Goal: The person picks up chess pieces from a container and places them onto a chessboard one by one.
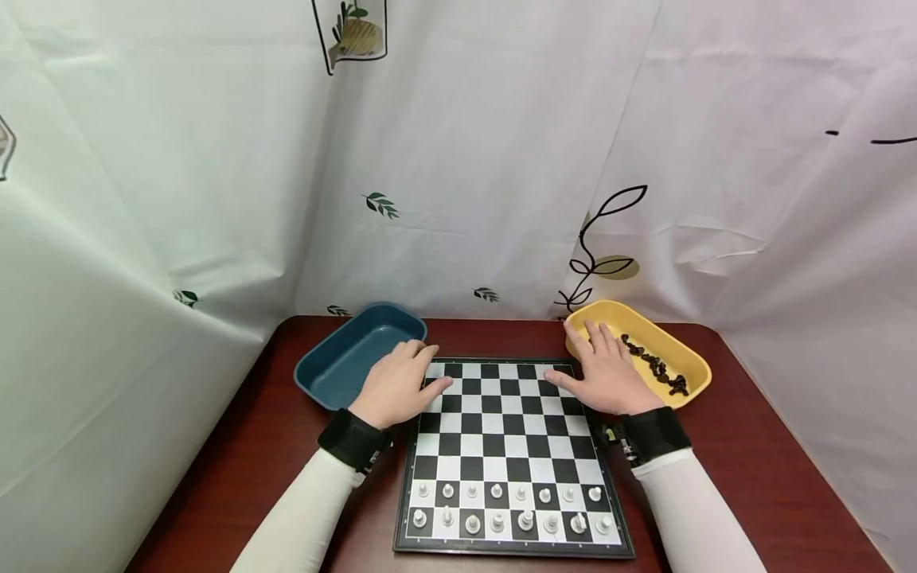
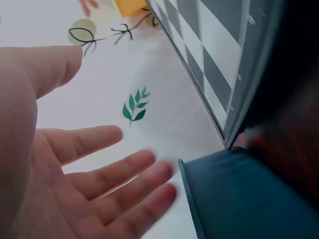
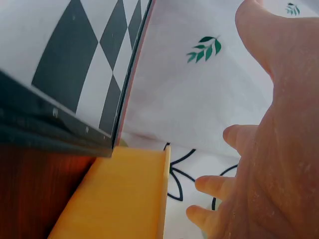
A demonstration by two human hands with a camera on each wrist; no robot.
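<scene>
A black-and-white chessboard (image 1: 501, 422) lies on the table, with white chess pieces (image 1: 526, 519) standing in the two rows at its near edge. My left hand (image 1: 401, 382), fingers spread and holding nothing, hovers over the board's far left corner beside a blue tray (image 1: 322, 370). My right hand (image 1: 605, 374) is over the far right corner, its fingertips overlapping a yellow tray (image 1: 691, 374) in the head view. Small black chess pieces (image 1: 657, 368) lie in a line inside the yellow tray. Both wrist views show the palms bare with the fingers loosely extended.
The dark red wooden table (image 1: 236, 461) reaches out on both sides of the board. A white cloth (image 1: 458, 159) with leaf prints hangs behind and at both sides. Black wrist straps (image 1: 353, 440) sit above both hands.
</scene>
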